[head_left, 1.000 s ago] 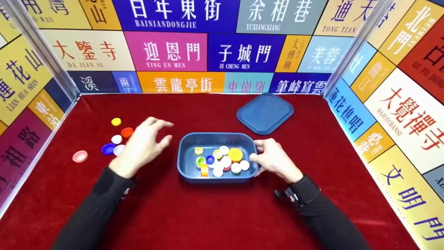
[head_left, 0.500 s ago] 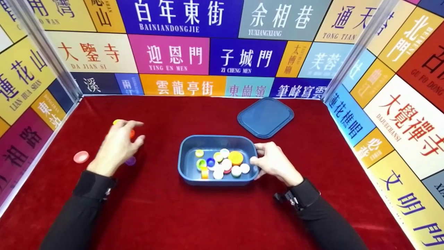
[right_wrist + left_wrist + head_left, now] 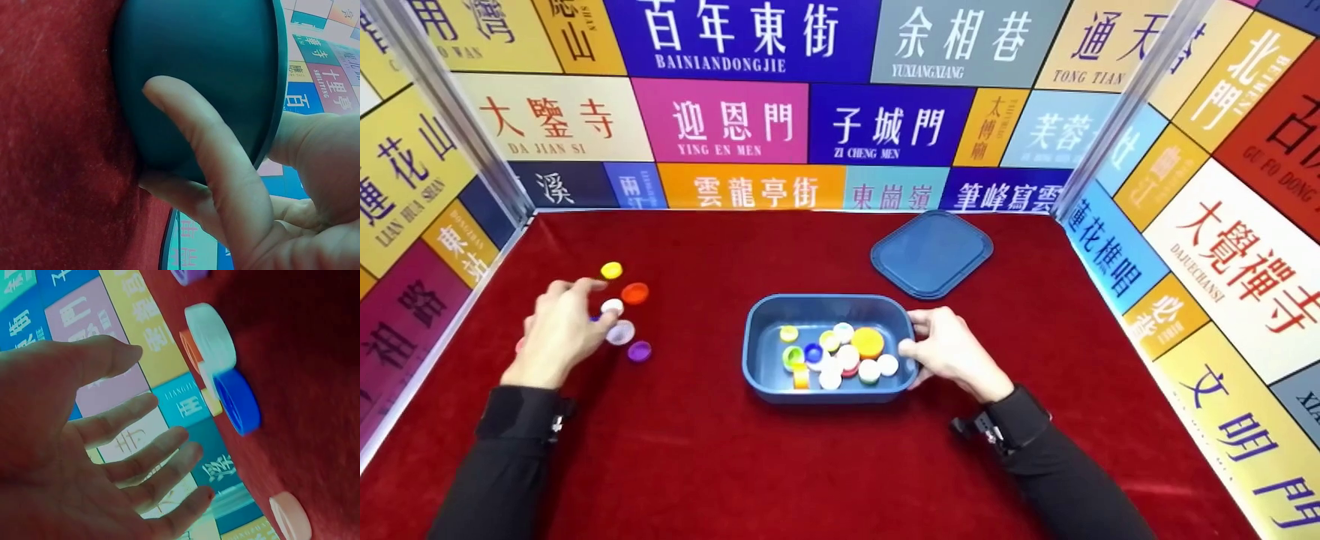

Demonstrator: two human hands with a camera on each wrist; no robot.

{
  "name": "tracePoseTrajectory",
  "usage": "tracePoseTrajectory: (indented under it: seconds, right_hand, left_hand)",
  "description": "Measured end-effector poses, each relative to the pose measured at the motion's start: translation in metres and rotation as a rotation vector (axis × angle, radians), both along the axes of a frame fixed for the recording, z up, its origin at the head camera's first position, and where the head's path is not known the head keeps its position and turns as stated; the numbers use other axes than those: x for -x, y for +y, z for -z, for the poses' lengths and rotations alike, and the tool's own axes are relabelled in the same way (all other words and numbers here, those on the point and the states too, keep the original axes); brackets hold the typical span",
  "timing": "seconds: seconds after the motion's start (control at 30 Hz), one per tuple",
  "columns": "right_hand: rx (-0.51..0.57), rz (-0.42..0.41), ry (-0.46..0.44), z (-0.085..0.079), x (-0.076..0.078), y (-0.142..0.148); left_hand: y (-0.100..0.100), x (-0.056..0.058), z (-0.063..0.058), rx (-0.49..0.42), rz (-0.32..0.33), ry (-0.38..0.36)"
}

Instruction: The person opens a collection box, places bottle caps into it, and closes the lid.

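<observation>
From the head, the left hand (image 3: pixel 553 328) hangs over a red velvety cloth (image 3: pixel 697 472), fingers apart. Past its fingertips and thumb lie five round plastic caps: a yellow cap (image 3: pixel 611 270), an orange-red cap (image 3: pixel 635 292), a white cap (image 3: pixel 613 306), a translucent pale cap (image 3: pixel 621 332) and a purple cap (image 3: pixel 640 351). The right hand (image 3: pixel 958 351) grips one end of a dark blue rectangular plastic box (image 3: pixel 825 398) holding at least eleven mixed-colour plastic caps (image 3: pixel 868 343); overlaps prevent an exact count. Beyond this hand lies one dark blue flat plastic lid (image 3: pixel 934 255).

The left wrist view shows the palm bare, and what the hand largely blocks from above: a blue round plastic cap (image 3: pixel 246 404) past its fingertips and a pale pink round plastic cap (image 3: pixel 291 517) off the little finger, making seven outside.

The right wrist view shows fingers against the box's outer wall, the thumb passing behind its rim.
</observation>
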State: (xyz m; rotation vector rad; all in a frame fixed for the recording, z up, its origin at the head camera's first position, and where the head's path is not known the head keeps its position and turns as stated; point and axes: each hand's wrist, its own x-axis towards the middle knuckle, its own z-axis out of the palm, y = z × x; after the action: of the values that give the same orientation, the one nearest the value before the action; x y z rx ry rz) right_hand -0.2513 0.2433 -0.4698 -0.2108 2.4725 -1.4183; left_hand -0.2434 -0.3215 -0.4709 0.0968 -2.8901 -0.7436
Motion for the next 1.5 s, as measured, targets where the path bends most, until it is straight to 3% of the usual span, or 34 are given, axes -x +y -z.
tracePoseTrajectory:
  seconds: [0.3,0.53,0.8,1.03,1.2,1.5]
  right_hand:
    - [-0.006,-0.002,0.011,-0.001,0.001,0.000]
    - [-0.011,-0.006,0.009,-0.003,0.002,0.001]
    - [-0.008,0.001,0.006,-0.003,0.001,0.001]
    - [0.007,-0.007,0.006,-0.001,0.000,0.000]
    - [0.012,-0.004,0.005,0.000,0.000,0.000]
    - [-0.012,-0.001,0.013,0.000,0.000,0.000]
  left_hand:
    - [-0.031,-0.007,0.003,0.021,-0.094,-0.134]
    - [-0.051,-0.013,0.004,0.021,-0.040,-0.238]
    - [-0.059,-0.014,0.000,0.077,0.033,-0.276]
    - [-0.061,-0.019,-0.002,0.072,0.027,-0.268]
    - [-0.062,-0.019,-0.001,0.102,0.031,-0.189]
    - [-0.064,-0.016,0.003,0.120,0.035,-0.109]
